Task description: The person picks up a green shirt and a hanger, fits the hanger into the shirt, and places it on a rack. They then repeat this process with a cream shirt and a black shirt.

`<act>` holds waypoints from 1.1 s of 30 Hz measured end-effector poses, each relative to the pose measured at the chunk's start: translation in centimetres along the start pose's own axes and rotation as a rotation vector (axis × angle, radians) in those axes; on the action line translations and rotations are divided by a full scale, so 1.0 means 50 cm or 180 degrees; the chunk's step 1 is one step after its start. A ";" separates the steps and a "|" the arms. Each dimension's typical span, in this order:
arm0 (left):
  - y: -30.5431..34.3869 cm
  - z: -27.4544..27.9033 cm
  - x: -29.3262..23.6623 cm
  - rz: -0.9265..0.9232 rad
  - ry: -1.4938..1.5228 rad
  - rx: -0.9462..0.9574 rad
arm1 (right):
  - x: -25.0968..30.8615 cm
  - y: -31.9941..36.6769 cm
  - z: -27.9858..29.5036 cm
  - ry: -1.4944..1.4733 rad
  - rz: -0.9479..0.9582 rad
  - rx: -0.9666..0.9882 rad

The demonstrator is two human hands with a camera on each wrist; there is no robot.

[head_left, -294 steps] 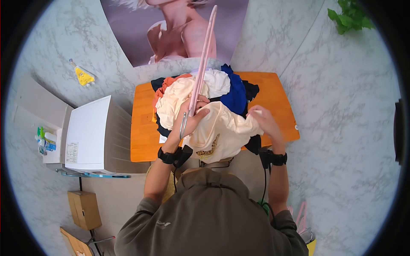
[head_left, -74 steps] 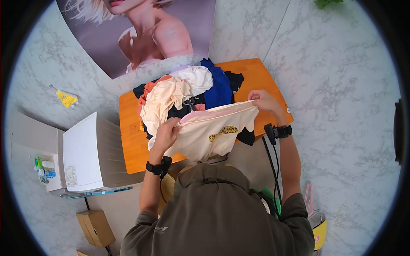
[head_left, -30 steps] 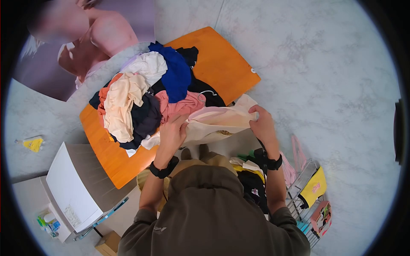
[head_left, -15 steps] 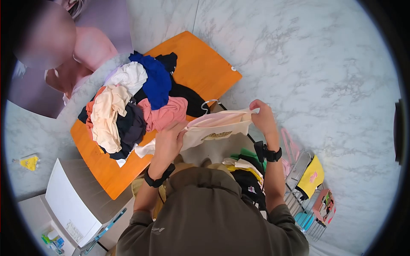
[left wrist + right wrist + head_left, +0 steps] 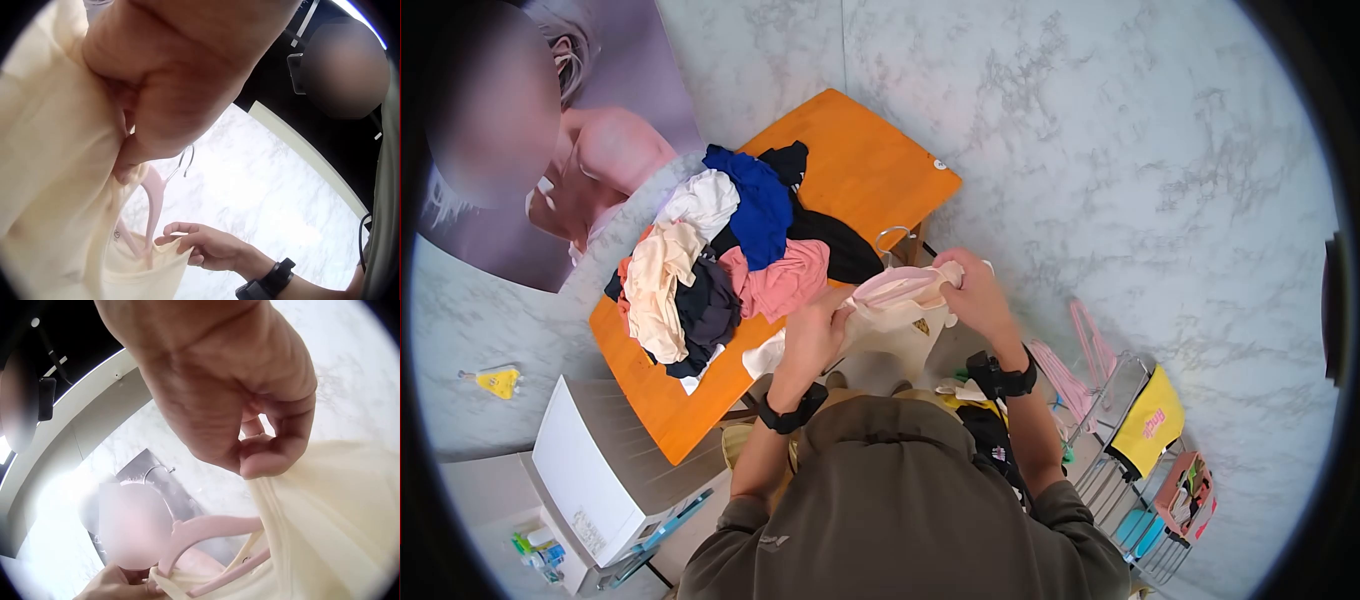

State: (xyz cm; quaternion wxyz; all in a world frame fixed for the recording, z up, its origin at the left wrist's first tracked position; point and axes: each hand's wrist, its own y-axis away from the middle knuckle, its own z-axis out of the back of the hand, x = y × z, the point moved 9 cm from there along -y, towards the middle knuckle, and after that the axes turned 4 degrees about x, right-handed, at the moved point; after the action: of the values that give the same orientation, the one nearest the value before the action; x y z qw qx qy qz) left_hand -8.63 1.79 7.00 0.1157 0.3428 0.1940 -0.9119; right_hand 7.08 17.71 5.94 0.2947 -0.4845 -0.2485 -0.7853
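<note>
A cream T-shirt (image 5: 900,340) with a yellow-and-black print hangs between both hands, off the table's edge. Inside its neckline sits a pink hanger (image 5: 209,526), whose metal hook (image 5: 891,236) sticks up above the collar. My left hand (image 5: 813,328) pinches the shirt's cloth on one side of the neck, thumb and fingertips together. On the other side my right hand (image 5: 975,292) pinches the collar edge; the right wrist view shows thumb and index finger meeting on the hem. One pale sleeve (image 5: 764,355) trails onto the table beside the left hand.
On the orange table (image 5: 870,150) lies a heap of clothes, with a pink garment (image 5: 785,280) and a blue one (image 5: 755,200). A wire rack (image 5: 1115,490) with a yellow cloth (image 5: 1148,422) stands right, near pink hangers (image 5: 1090,340). A white-topped appliance (image 5: 590,480) stands left.
The hanger, earlier upright in the left hand, is now inside the shirt. The view has turned right, so the table sits further left. The right hand has come in closer to the left.
</note>
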 end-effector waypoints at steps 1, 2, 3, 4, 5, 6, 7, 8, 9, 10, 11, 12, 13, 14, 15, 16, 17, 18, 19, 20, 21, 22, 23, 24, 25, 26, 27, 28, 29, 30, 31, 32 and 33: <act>-0.002 -0.005 0.014 0.0138 0.0220 -0.0015 | 0.004 0.003 -0.008 -0.0099 0.0112 0.0087; -0.002 -0.006 0.024 0.0269 0.0436 -0.0040 | 0.005 0.004 -0.017 0.0067 0.0541 0.0088; -0.005 0.000 0.023 0.0257 0.0416 -0.0052 | 0.008 0.012 -0.018 0.0058 0.0566 0.0084; -0.011 0.005 0.024 0.0251 0.0520 -0.0027 | 0.019 0.019 -0.019 -0.0107 0.0722 0.0095; -0.016 0.011 0.027 0.0241 0.0621 0.0005 | 0.030 0.022 -0.017 -0.0274 0.0878 0.0103; -0.021 0.020 0.028 0.0228 0.0603 0.0004 | 0.033 0.023 -0.013 -0.0287 0.0894 0.0093; -0.024 0.034 0.035 0.0346 0.0474 -0.0033 | 0.037 0.027 -0.005 -0.0319 0.0893 0.0023; -0.025 0.048 0.045 0.0461 0.0344 -0.0068 | 0.041 0.032 0.002 -0.0353 0.0891 -0.0051; -0.028 0.058 0.055 0.0441 0.0332 -0.0075 | 0.053 0.039 0.008 -0.0358 0.0911 -0.0064; -0.031 0.068 0.071 0.0508 0.0261 -0.0101 | 0.048 0.048 0.015 -0.0235 0.0606 -0.0124; -0.034 0.074 0.082 0.0580 0.0197 -0.0129 | 0.037 0.055 0.018 -0.0109 0.0297 -0.0181; -0.037 0.081 0.081 0.0629 0.0137 -0.0097 | 0.030 0.056 0.012 -0.0102 0.0315 -0.0186; -0.038 0.081 0.087 0.0623 0.0137 -0.0108 | 0.030 0.058 0.007 0.0060 0.0558 -0.0305; -0.040 0.077 0.086 0.0411 0.0213 -0.0111 | 0.039 0.060 0.005 0.0221 0.0800 -0.0425; -0.042 0.078 0.081 0.0195 0.0285 -0.0111 | 0.045 0.058 0.002 0.0220 0.0810 -0.0430; -0.043 0.081 0.084 0.0184 0.0279 -0.0113 | 0.048 0.056 0.004 0.0214 0.0693 -0.0459; -0.043 0.081 0.087 0.0178 0.0368 -0.0081 | 0.048 0.055 0.004 0.0209 0.0570 -0.0488; -0.042 0.081 0.090 0.0175 0.0462 -0.0046 | 0.053 0.052 0.003 0.0209 0.0567 -0.0496; -0.041 0.083 0.091 0.0168 0.0467 -0.0046 | 0.064 0.048 0.013 0.0319 0.0626 -0.0644; -0.041 0.083 0.094 0.0167 0.0416 0.0024 | 0.074 0.043 0.022 0.0432 0.0683 -0.0794; -0.043 0.083 0.096 0.0161 0.0365 0.0094 | 0.072 0.031 0.028 0.0442 0.0685 -0.0806; -0.044 0.085 0.101 0.0151 0.0372 0.0094 | 0.074 0.018 0.030 0.0555 0.0893 -0.0732; -0.042 0.085 0.108 0.0119 0.0440 0.0059 | 0.074 0.010 0.030 0.0663 0.1100 -0.0650; -0.041 0.088 0.114 0.0091 0.0509 0.0022 | 0.065 0.003 0.035 0.0667 0.1100 -0.0649; -0.040 0.090 0.121 0.0096 0.0516 0.0016 | 0.084 0.006 0.027 0.0959 0.1578 -0.0557; -0.039 0.093 0.125 0.0047 0.0611 -0.0050 | 0.098 0.018 0.012 0.1250 0.2049 -0.0452; -0.036 0.095 0.127 0.0003 0.0710 -0.0117 | 0.100 0.021 0.005 0.1262 0.2040 -0.0430; -0.035 0.094 0.129 0.0015 0.0726 -0.0133 | 0.106 0.023 -0.006 0.1251 0.2029 -0.0393; -0.034 0.093 0.127 -0.0001 0.0706 -0.0134 | 0.111 0.024 -0.017 0.1234 0.2020 -0.0359; -0.034 0.092 0.124 -0.0022 0.0681 -0.0129 | 0.114 0.026 -0.025 0.1238 0.2022 -0.0350; -0.034 0.091 0.123 -0.0023 0.0682 -0.0138 | 0.106 0.019 -0.020 0.1294 0.1769 -0.0540; -0.034 0.087 0.126 0.0058 0.0688 -0.0105 | 0.096 0.014 -0.015 0.1347 0.1510 -0.0732; -0.034 0.082 0.129 0.0140 0.0698 -0.0069 | 0.096 0.012 -0.023 0.1353 0.1508 -0.0732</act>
State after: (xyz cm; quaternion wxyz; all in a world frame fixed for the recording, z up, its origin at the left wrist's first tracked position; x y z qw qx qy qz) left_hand -16.33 1.03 5.96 0.1174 0.4434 0.2079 -0.8640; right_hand 5.09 15.45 9.87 0.4575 -0.3843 0.0282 -0.8014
